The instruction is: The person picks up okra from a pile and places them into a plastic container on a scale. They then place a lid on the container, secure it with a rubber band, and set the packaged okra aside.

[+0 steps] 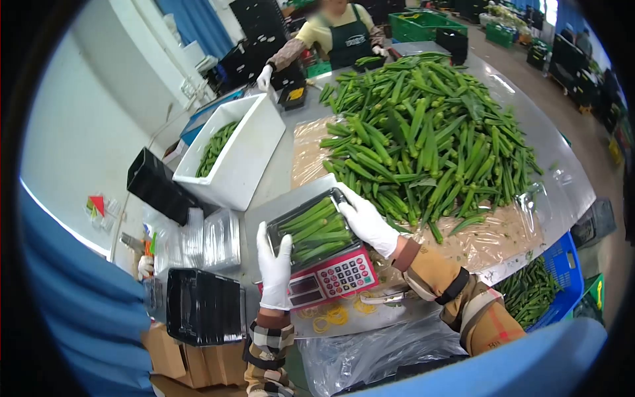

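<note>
A black plastic tray [281,222] filled with okra pods [315,228] laid side by side rests over the platform of a pink weighing scale [333,275]. My left hand [274,268], in a white glove, holds the tray's left side, with the thumb at its edge. At the upper right corner of the tray, my right hand [366,221], gloved too, grips the rim with bent fingers. The scale's keypad and display face me. A large heap of loose okra [430,139] lies just beyond my right hand.
A white foam box [248,149] with okra stands to the left, near stacked black trays [205,306] and clear plastic containers [221,237]. Yellow rubber bands [329,319] lie before the scale. A blue crate [574,271] is at right. Across the table works a co-worker [347,40].
</note>
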A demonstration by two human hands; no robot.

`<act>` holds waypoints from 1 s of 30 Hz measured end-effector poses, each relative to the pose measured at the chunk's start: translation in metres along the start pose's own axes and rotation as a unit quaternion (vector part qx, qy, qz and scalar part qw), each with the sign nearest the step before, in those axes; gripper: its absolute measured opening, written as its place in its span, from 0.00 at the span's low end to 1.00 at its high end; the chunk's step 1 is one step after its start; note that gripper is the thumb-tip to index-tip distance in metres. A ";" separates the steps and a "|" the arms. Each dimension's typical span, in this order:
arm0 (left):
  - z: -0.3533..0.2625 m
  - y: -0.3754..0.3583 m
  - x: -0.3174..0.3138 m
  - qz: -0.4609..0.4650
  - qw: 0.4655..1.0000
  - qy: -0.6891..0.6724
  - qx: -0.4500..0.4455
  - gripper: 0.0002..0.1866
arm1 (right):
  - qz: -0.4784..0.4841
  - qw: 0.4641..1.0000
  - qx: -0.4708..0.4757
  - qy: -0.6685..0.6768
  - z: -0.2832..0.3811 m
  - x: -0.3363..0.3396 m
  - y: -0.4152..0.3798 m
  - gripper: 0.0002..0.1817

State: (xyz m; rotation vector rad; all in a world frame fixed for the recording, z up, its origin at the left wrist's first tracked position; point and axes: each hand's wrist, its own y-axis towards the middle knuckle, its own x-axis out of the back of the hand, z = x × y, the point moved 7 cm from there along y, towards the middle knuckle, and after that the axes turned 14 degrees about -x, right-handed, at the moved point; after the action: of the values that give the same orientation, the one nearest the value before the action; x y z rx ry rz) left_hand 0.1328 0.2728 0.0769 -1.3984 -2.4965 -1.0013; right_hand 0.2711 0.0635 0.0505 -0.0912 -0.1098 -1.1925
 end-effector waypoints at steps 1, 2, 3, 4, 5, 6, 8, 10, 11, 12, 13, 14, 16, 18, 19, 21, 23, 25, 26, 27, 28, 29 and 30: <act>0.009 -0.003 0.002 -0.025 0.998 -0.045 0.035 0.38 | 0.001 0.999 -0.040 0.009 -0.001 0.001 0.000 0.31; 0.021 -0.006 0.006 -0.048 0.992 -0.089 0.072 0.38 | -0.021 0.999 -0.038 -0.010 -0.002 0.004 0.001 0.32; 0.023 -0.010 0.008 -0.053 0.986 -0.108 0.112 0.36 | 0.010 1.000 -0.024 -0.017 -0.001 0.002 0.003 0.30; 0.036 -0.008 0.008 -0.031 0.982 -0.140 0.119 0.35 | 0.029 0.999 -0.022 -0.022 0.006 0.004 0.001 0.29; 0.048 -0.011 0.011 -0.030 0.981 -0.145 0.124 0.34 | 0.048 0.998 -0.019 -0.027 0.013 0.005 -0.002 0.28; 0.043 -0.011 0.012 -0.030 0.980 -0.149 0.130 0.33 | 0.056 0.998 -0.028 -0.030 0.026 0.007 -0.010 0.27; 0.033 -0.006 0.015 -0.042 0.981 -0.150 0.116 0.32 | -0.035 0.989 0.091 -0.115 0.020 -0.003 -0.002 0.30; 0.032 -0.003 0.020 -0.068 0.984 -0.127 0.103 0.30 | -0.034 0.984 0.081 -0.155 0.031 -0.003 -0.013 0.33; 0.032 -0.001 0.020 -0.066 0.985 -0.144 0.075 0.30 | -0.050 0.972 0.075 -0.216 0.035 -0.004 -0.017 0.36; 0.027 0.000 0.021 -0.085 0.984 -0.143 0.063 0.30 | -0.057 0.961 0.091 -0.254 0.046 -0.003 -0.025 0.38; 0.022 -0.001 0.023 -0.105 0.983 -0.143 0.051 0.30 | -0.041 0.967 0.092 -0.234 0.049 -0.002 -0.029 0.38; 0.016 -0.004 0.025 -0.126 0.981 -0.141 0.041 0.31 | -0.024 0.972 0.092 -0.213 0.049 -0.002 -0.031 0.38; -0.001 -0.007 0.033 -0.163 0.978 -0.129 0.019 0.29 | 0.012 0.986 0.118 -0.118 0.048 0.003 -0.035 0.38; -0.009 -0.013 0.046 -0.215 0.960 -0.179 0.022 0.28 | -0.020 0.990 0.117 -0.079 0.044 0.024 -0.038 0.35; -0.018 -0.018 0.055 -0.248 0.951 -0.179 0.052 0.27 | -0.069 0.989 0.101 -0.088 0.040 0.047 -0.042 0.32; -0.044 -0.032 0.077 -0.284 0.936 -0.192 0.080 0.26 | -0.172 0.973 0.065 -0.137 0.027 0.107 -0.048 0.24; -0.048 -0.050 0.098 -0.297 0.924 -0.234 0.060 0.25 | -0.345 0.917 0.067 -0.188 -0.004 0.186 -0.052 0.14; -0.027 -0.066 0.128 -0.322 0.903 -0.283 0.039 0.23 | -0.442 0.837 -0.007 -0.323 -0.027 0.248 -0.061 0.16; -0.024 -0.072 0.133 -0.334 0.895 -0.291 0.050 0.23 | -0.463 0.803 -0.059 -0.370 -0.041 0.270 -0.066 0.19; -0.022 -0.076 0.137 -0.346 0.887 -0.300 0.059 0.23 | -0.457 0.794 -0.081 -0.393 -0.056 0.283 -0.070 0.21; -0.020 -0.081 0.142 -0.358 0.879 -0.308 0.068 0.22 | -0.450 0.784 -0.103 -0.415 -0.072 0.294 -0.071 0.22; -0.009 -0.082 0.145 -0.265 0.884 -0.381 0.055 0.22 | -0.437 0.796 -0.125 -0.400 -0.089 0.304 -0.070 0.22; -0.015 -0.081 0.137 -0.277 0.883 -0.375 0.054 0.22 | -0.424 0.796 -0.141 -0.408 -0.089 0.305 -0.073 0.18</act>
State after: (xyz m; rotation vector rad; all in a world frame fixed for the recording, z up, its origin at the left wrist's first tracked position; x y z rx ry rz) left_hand -0.0123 0.3335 0.1029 -1.2042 -3.5923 -0.3589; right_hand 0.3177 -0.2554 0.0035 -0.9084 -0.8057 -1.9970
